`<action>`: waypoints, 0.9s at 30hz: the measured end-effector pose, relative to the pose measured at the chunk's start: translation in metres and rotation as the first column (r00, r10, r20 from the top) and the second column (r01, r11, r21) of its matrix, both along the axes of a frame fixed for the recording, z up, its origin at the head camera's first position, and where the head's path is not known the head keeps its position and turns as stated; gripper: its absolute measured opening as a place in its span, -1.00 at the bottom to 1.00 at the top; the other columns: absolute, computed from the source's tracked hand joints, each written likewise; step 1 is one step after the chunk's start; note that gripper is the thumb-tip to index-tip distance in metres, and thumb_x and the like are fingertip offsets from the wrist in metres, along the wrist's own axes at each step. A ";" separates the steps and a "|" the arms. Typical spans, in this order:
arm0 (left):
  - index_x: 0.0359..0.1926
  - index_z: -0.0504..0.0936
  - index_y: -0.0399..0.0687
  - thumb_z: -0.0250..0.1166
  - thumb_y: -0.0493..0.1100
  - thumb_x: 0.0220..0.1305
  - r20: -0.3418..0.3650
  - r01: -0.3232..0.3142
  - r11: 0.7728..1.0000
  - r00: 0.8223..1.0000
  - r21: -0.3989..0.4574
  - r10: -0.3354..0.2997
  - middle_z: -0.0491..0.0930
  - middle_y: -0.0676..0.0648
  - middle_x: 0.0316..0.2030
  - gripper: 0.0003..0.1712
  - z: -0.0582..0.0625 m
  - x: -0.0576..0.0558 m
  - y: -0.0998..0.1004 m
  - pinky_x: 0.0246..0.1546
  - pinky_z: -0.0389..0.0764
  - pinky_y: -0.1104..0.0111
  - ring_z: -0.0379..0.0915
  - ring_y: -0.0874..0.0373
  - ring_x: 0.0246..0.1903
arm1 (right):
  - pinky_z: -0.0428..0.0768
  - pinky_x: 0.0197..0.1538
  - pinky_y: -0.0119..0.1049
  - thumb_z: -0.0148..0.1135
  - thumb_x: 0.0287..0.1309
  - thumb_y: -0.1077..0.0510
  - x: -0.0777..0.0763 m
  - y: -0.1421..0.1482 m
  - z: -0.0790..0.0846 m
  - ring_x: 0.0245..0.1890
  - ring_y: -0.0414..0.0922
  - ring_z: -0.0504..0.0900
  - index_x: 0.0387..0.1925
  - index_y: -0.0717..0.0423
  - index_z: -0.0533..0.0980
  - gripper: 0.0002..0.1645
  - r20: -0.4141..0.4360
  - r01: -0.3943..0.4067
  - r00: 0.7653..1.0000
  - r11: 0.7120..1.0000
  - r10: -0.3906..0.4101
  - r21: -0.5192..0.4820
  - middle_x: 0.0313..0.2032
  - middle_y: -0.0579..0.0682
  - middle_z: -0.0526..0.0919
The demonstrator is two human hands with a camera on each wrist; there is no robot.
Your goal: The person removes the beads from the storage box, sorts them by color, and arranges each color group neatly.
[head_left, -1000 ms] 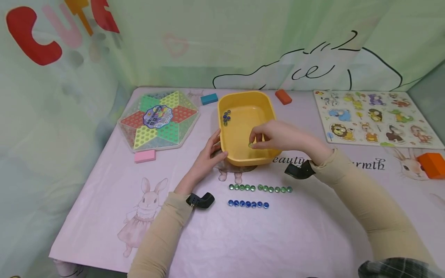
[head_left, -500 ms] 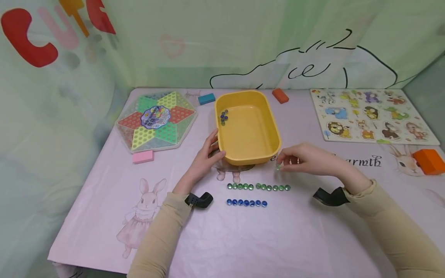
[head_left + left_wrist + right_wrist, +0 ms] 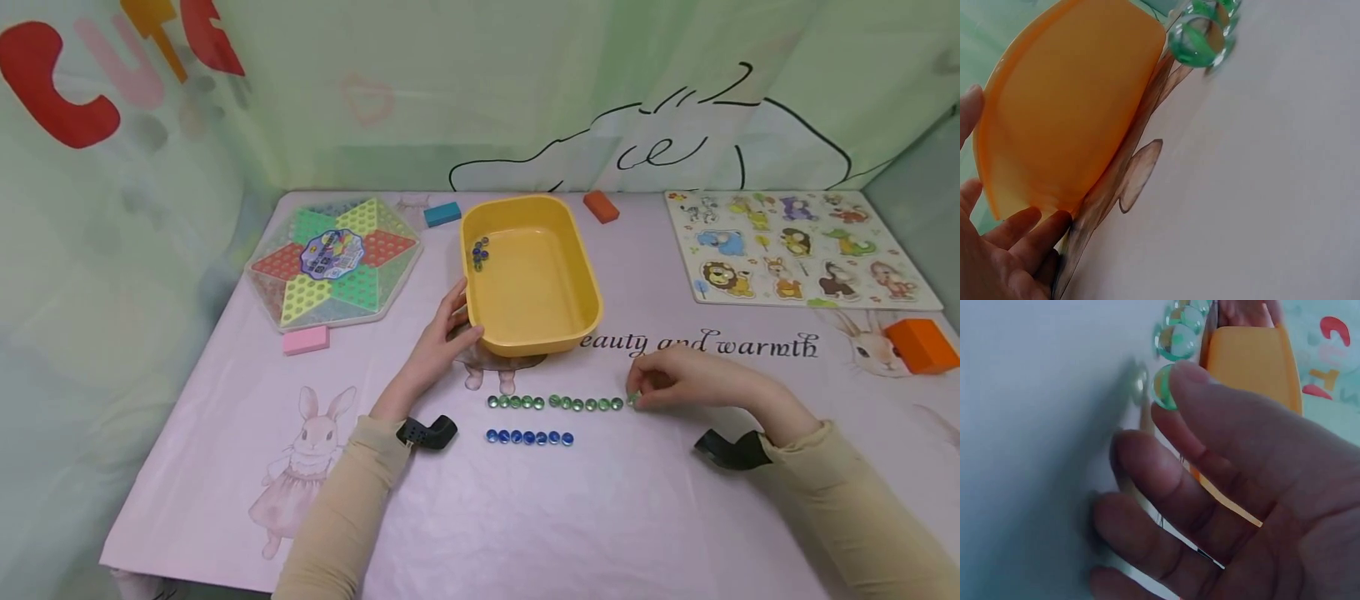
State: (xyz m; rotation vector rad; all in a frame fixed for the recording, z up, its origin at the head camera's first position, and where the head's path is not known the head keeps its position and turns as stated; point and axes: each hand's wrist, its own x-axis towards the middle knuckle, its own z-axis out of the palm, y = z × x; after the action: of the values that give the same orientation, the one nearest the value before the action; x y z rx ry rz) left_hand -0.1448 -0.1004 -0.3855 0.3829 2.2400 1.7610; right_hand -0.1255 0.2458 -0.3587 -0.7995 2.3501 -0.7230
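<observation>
Counted: eleven green marbles point(image 3: 554, 402), seven blue marbles point(image 3: 529, 437) nearer, twelfth green marble point(image 3: 633, 400) pinched by right hand point(image 3: 684, 377), one yellow tub point(image 3: 532, 287) touched by left hand point(image 3: 432, 348), fingers spread

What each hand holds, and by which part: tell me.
The right hand pinches a green marble by its sides, between thumb and index finger. The left hand only touches the left side of the yellow bin.
</observation>
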 end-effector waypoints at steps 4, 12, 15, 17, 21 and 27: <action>0.45 -0.19 0.18 0.09 -0.10 0.34 0.011 -0.002 1.000 1.000 -0.003 0.002 -0.01 -0.14 0.41 -0.18 0.000 0.000 0.000 0.32 0.14 0.14 0.09 -0.05 0.33 | 0.33 -0.45 -0.46 0.32 0.02 0.08 -0.001 -0.001 -0.005 -0.55 -0.35 0.37 -0.43 -0.11 0.52 -0.90 -0.014 -0.004 1.000 1.000 0.004 0.008 -0.61 -0.26 0.39; 0.45 -0.19 0.15 0.09 -0.11 0.34 0.007 0.002 1.000 1.000 0.006 -0.003 -0.01 -0.16 0.41 -0.18 0.001 0.001 0.001 0.32 0.14 0.12 0.09 -0.07 0.33 | 0.30 -0.47 -0.47 0.35 -0.02 0.02 0.000 -0.001 -0.003 -0.57 -0.36 0.34 -0.42 -0.07 0.51 -0.83 -0.004 -0.019 1.000 1.000 0.019 0.001 -0.62 -0.25 0.37; 0.45 -0.19 0.13 0.08 -0.11 0.34 0.003 0.006 1.000 1.000 0.007 -0.006 -0.02 -0.17 0.41 -0.18 0.002 0.001 0.001 0.32 0.15 0.12 0.09 -0.08 0.33 | 0.32 -0.46 -0.47 0.36 -0.02 0.02 -0.002 -0.002 0.000 -0.56 -0.36 0.35 -0.41 -0.05 0.51 -0.82 0.012 -0.021 1.000 1.000 0.021 0.010 -0.61 -0.24 0.39; 0.45 -0.19 0.13 0.08 -0.11 0.34 0.003 0.006 1.000 1.000 0.003 -0.006 -0.02 -0.17 0.41 -0.18 0.002 0.000 0.001 0.32 0.15 0.12 0.09 -0.07 0.33 | 0.34 -0.45 -0.46 0.35 -0.01 0.05 -0.004 -0.003 0.003 -0.54 -0.34 0.36 -0.40 -0.04 0.52 -0.83 0.024 -0.019 1.000 1.000 0.019 0.023 -0.59 -0.23 0.41; 0.45 -0.19 0.15 0.08 -0.12 0.34 0.009 0.001 1.000 1.000 -0.005 -0.001 -0.02 -0.15 0.41 -0.18 0.001 0.000 0.000 0.31 0.15 0.13 0.09 -0.05 0.33 | 0.39 -0.41 -0.46 0.33 0.02 0.08 -0.011 -0.008 0.013 -0.50 -0.30 0.39 -0.37 -0.02 0.53 -0.86 0.005 -0.010 1.000 0.998 0.010 0.055 -0.55 -0.21 0.44; 0.43 -0.17 0.37 0.12 -0.05 0.32 0.015 -0.010 1.000 1.000 0.013 0.010 0.01 -0.05 0.41 -0.18 -0.021 -0.010 -0.001 0.32 0.15 0.15 0.10 0.02 0.33 | 0.43 -0.39 -0.45 0.31 0.05 0.10 -0.024 -0.027 0.036 -0.45 -0.26 0.42 -0.36 -0.01 0.54 -0.88 -0.046 -0.042 0.998 0.997 0.044 0.059 -0.51 -0.22 0.48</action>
State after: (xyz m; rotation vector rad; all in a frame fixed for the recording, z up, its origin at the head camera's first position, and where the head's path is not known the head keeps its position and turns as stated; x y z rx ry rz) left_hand -0.1545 -0.1018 -0.4065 0.3606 2.2252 1.7790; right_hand -0.1493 0.2193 -0.3225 -0.8482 2.3773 -0.6217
